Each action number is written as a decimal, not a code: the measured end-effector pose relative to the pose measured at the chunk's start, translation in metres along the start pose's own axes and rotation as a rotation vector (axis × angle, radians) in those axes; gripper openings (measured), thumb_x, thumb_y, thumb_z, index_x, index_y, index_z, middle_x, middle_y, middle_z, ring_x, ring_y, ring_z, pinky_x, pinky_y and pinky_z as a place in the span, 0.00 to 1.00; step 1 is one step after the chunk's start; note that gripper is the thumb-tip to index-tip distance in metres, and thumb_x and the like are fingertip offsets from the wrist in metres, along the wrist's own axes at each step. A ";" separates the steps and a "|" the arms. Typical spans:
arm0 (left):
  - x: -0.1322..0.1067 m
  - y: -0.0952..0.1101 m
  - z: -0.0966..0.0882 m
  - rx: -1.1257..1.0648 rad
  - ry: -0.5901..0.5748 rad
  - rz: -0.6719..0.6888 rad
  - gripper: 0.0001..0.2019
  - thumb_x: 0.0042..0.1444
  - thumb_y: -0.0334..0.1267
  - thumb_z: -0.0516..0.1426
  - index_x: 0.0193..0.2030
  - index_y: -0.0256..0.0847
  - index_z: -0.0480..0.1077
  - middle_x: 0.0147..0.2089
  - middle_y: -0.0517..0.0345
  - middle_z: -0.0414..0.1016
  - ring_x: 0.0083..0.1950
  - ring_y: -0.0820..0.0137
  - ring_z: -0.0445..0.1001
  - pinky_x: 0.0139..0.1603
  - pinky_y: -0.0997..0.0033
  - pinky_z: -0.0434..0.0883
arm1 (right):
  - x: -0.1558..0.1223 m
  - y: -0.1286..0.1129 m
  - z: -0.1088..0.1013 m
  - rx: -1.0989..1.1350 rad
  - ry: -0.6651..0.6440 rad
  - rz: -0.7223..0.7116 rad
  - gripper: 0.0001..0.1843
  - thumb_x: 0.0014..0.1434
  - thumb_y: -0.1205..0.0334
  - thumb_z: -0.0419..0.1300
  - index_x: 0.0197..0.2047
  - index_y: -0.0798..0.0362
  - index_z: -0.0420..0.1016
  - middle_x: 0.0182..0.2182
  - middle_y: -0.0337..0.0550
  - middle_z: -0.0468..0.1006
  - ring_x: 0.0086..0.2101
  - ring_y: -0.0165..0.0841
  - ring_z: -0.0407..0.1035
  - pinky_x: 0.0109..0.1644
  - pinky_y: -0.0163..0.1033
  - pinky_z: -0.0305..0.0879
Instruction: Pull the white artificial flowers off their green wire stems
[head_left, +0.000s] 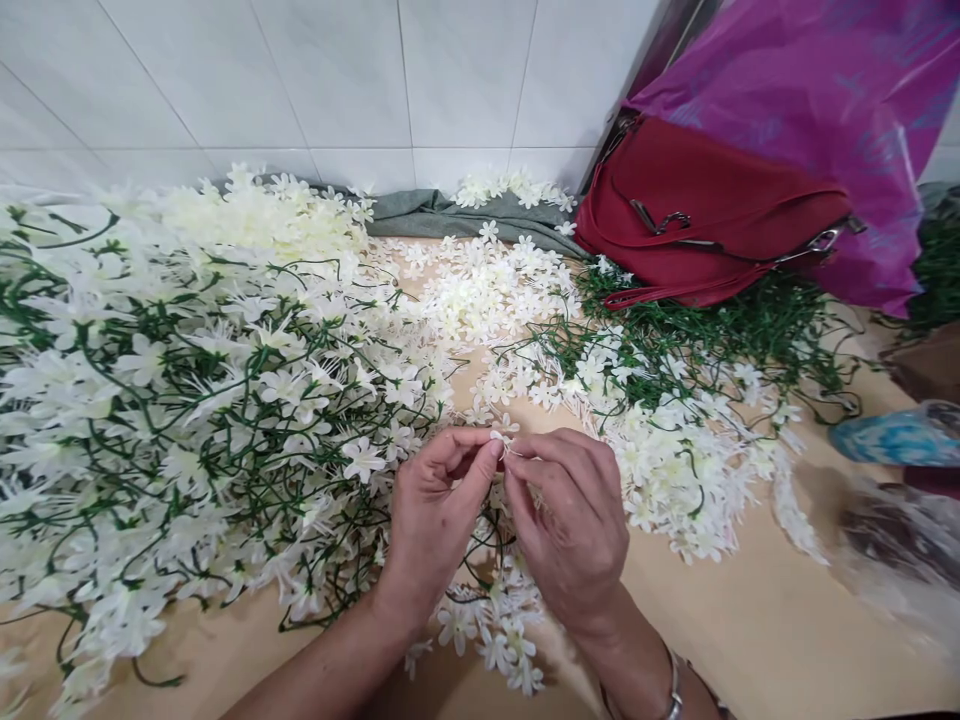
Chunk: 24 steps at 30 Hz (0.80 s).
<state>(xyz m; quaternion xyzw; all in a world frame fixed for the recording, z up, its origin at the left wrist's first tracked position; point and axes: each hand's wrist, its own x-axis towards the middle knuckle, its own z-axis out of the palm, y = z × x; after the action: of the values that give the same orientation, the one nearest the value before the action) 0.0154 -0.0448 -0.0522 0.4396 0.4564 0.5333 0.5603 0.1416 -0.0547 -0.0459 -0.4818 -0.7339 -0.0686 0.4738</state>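
Note:
My left hand and my right hand meet at the middle of the view, fingertips pinched together on one small white artificial flower. A thin stem seems to run from my right fingers, but it is too fine to be sure. Under both hands lies a sprig of white flowers on green stems. A big heap of finished white flower sprigs fills the left. Loose white blossoms lie just beyond my hands.
A red handbag leans against a purple plastic bag at the back right, with bare green stems in front. A grey cloth lies by the tiled wall. Clear plastic bags sit on the tan surface at right.

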 end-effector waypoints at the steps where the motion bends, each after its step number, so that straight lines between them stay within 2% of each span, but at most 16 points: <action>1: 0.000 0.001 0.000 -0.009 -0.001 -0.004 0.03 0.63 0.36 0.63 0.40 0.40 0.78 0.39 0.57 0.84 0.40 0.71 0.80 0.45 0.75 0.76 | 0.000 0.000 0.000 -0.004 0.003 -0.012 0.16 0.61 0.79 0.64 0.44 0.48 0.72 0.37 0.46 0.83 0.40 0.39 0.76 0.46 0.49 0.74; 8: -0.001 0.000 0.000 0.012 -0.004 -0.019 0.05 0.63 0.37 0.64 0.39 0.39 0.78 0.37 0.58 0.83 0.39 0.73 0.78 0.43 0.77 0.74 | 0.001 0.001 0.001 -0.024 0.021 0.019 0.14 0.62 0.78 0.64 0.40 0.48 0.71 0.32 0.43 0.81 0.36 0.37 0.77 0.43 0.47 0.75; 15: 0.000 -0.001 0.000 0.030 0.005 -0.016 0.04 0.62 0.36 0.64 0.38 0.38 0.79 0.36 0.59 0.83 0.38 0.73 0.78 0.43 0.78 0.74 | 0.000 0.003 0.002 0.050 -0.002 0.019 0.14 0.61 0.79 0.64 0.40 0.49 0.72 0.35 0.45 0.82 0.38 0.38 0.76 0.45 0.47 0.76; 19: 0.004 0.006 0.002 -0.057 0.059 -0.099 0.06 0.60 0.38 0.65 0.37 0.37 0.79 0.33 0.59 0.83 0.37 0.73 0.80 0.44 0.77 0.76 | 0.001 0.001 0.000 0.114 0.051 0.147 0.13 0.61 0.79 0.64 0.39 0.50 0.73 0.38 0.45 0.79 0.40 0.36 0.76 0.44 0.44 0.75; 24: 0.006 0.011 0.004 -0.115 0.121 -0.163 0.08 0.57 0.40 0.67 0.35 0.36 0.78 0.33 0.60 0.82 0.36 0.72 0.81 0.45 0.74 0.78 | -0.005 -0.001 0.001 0.337 0.080 0.339 0.13 0.60 0.79 0.64 0.38 0.49 0.73 0.38 0.42 0.78 0.41 0.34 0.75 0.44 0.43 0.74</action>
<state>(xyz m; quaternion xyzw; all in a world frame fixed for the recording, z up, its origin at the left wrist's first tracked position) 0.0168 -0.0385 -0.0407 0.3352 0.4925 0.5368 0.5975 0.1408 -0.0582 -0.0499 -0.5093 -0.6243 0.1165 0.5807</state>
